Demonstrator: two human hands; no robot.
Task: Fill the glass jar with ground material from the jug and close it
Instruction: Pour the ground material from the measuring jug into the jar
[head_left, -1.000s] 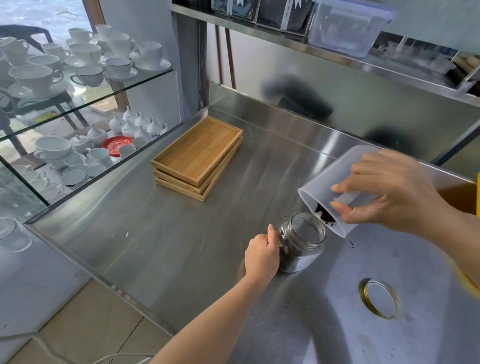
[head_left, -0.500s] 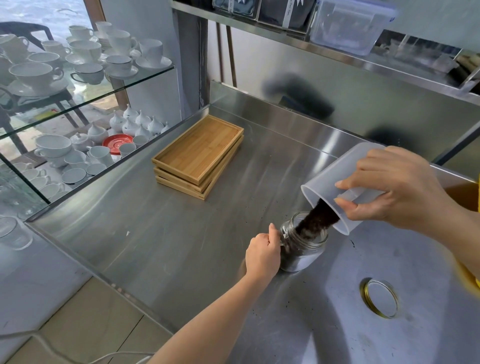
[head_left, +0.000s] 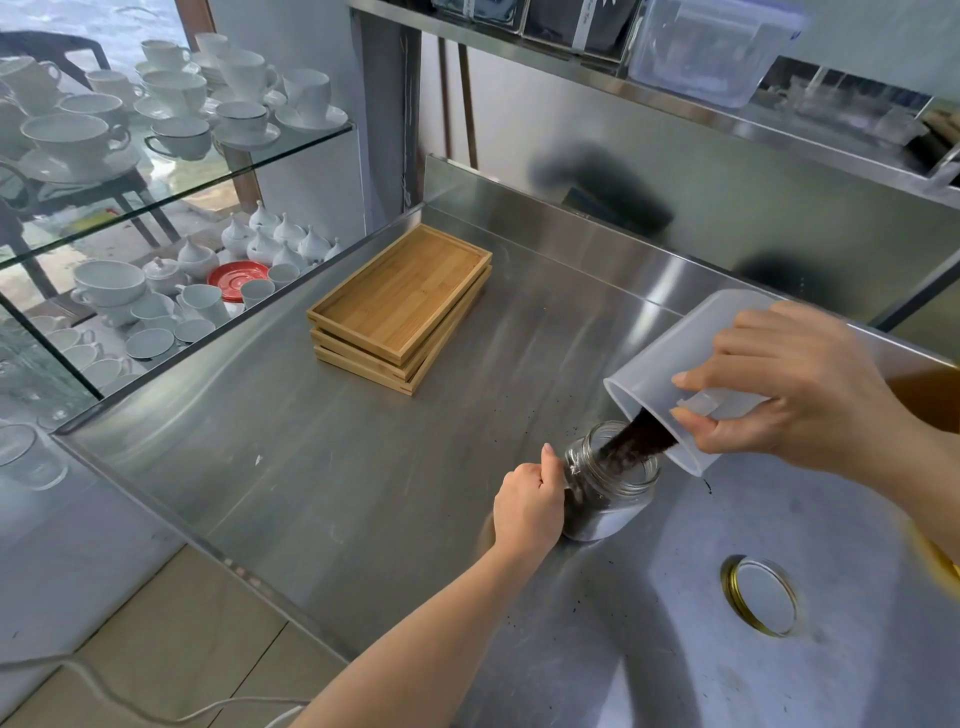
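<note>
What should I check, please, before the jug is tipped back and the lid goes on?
1. Left hand steadies the glass jar: ok.
2. Right hand has a firm grip on the jug: ok.
3. Stream of ground material lands inside the jar mouth: ok.
4. Jar full enough: cannot tell.
5. Lid lies within reach on the counter: ok.
6. Counter free of spilled specks: not ok.

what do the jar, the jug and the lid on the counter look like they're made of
Jar: clear glass, going by the see-through wall with sharp glints.
Jug: likely frosted plastic; milky, translucent, matte, with the dark grounds showing dimly through.
Lid: probably metal; gold-coloured shiny rim around a pale flat centre.
Counter: brushed stainless steel, with streaky grain and soft reflections.
</note>
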